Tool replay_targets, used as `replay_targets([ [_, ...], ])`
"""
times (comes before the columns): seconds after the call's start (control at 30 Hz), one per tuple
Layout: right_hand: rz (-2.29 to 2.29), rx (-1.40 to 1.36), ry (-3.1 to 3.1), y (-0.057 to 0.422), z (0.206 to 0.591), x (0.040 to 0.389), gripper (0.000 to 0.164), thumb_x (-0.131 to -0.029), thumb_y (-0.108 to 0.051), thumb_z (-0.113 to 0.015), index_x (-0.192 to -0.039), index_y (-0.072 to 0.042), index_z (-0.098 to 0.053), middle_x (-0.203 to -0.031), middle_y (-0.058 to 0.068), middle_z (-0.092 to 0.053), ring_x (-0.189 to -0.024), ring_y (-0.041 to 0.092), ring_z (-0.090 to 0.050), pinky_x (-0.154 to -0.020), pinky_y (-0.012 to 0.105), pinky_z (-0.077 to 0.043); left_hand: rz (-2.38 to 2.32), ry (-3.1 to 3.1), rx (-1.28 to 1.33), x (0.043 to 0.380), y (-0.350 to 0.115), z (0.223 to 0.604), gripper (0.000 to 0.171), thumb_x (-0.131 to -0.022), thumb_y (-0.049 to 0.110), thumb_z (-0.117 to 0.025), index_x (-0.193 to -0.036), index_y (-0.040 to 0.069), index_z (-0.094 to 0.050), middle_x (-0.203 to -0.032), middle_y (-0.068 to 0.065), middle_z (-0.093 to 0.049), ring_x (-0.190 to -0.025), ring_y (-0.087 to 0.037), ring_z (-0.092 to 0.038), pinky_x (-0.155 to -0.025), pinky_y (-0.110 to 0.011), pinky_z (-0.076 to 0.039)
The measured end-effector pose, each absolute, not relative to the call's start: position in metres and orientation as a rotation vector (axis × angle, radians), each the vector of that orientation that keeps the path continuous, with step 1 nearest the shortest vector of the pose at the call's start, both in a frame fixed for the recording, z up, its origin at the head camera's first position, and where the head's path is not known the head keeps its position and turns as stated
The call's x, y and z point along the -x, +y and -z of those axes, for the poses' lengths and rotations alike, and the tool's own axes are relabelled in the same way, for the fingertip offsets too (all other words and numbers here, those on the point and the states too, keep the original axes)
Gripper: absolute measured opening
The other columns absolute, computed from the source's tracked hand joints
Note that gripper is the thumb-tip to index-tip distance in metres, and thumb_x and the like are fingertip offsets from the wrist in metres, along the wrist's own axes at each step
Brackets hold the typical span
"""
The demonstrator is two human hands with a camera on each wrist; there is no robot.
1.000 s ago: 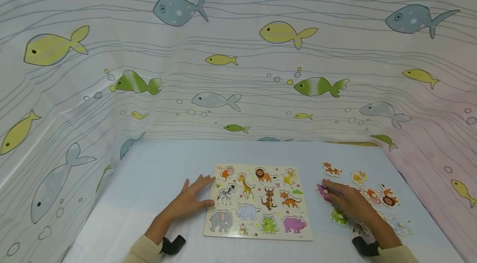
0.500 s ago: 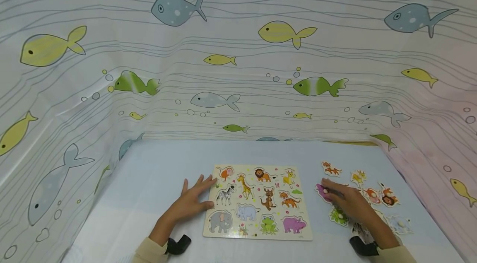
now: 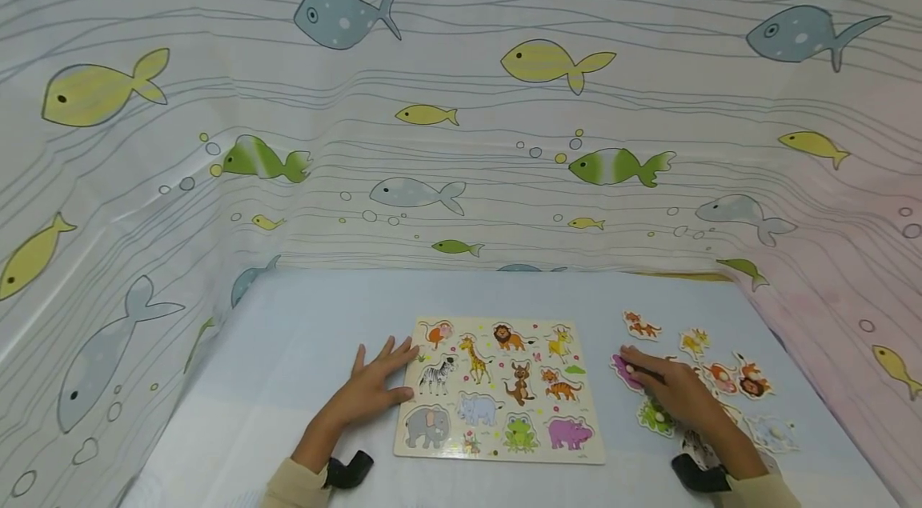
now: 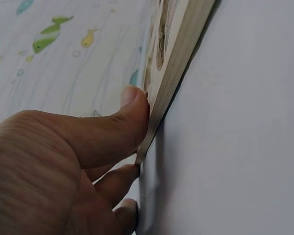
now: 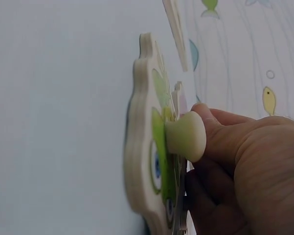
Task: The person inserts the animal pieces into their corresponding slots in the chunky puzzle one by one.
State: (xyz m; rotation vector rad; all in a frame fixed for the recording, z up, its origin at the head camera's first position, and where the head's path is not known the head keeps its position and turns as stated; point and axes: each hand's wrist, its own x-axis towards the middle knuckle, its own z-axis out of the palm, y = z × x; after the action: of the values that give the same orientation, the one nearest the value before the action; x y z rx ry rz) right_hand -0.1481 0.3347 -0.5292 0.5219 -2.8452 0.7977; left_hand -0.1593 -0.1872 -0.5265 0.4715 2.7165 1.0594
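A wooden animal puzzle board (image 3: 468, 323) lies flat on the table. My left hand (image 3: 369, 388) rests at its left side, fingers spread and thumb extended. In the left wrist view, the thumb (image 4: 132, 115) touches the board's edge (image 4: 178, 63). To the right of the board, my right hand (image 3: 683, 394) pinches a purple hippo puzzle piece (image 3: 623, 374) by its knob. A green frog piece (image 3: 651, 420) lies beneath that hand; in the right wrist view its pale knob (image 5: 188, 137) stands in front of the fingers, partly hiding them.
Around the right hand lie several more knobbed pieces: a tiger (image 3: 641, 326), a yellow animal (image 3: 695, 342), a monkey (image 3: 720, 378), a lion (image 3: 753, 382), a pale blue piece (image 3: 772, 434) and a zebra (image 3: 697, 448) partly under the wrist. Fish-patterned cloth (image 3: 490, 196) surrounds the white table (image 3: 346, 300).
The left wrist has shifted slightly right while its fingers stay at the board's edge. My right hand stays at the hippo piece; its wrist has moved a little left.
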Motion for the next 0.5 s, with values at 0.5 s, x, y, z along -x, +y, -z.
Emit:
replay_targets([
  [0.5,-0.734,-0.55,-2.809,0.3307,0.5303,0.1497,0.038,-0.088,-0.011,-0.074,-0.126,-0.013,-0.071,-0.128,0.008,-0.07,-0.114,0.029,-0.068,-0.085,0.024,-0.061,-1.078,2.705,-0.479,0.1585,-0.1879,0.5242,0.071,-0.084,0.025,-0.077,-0.148,0.012,-0.049,-0.161,-0.009,-0.034,-0.154,-0.037,-0.015,-0.118,-0.067,0.017],
])
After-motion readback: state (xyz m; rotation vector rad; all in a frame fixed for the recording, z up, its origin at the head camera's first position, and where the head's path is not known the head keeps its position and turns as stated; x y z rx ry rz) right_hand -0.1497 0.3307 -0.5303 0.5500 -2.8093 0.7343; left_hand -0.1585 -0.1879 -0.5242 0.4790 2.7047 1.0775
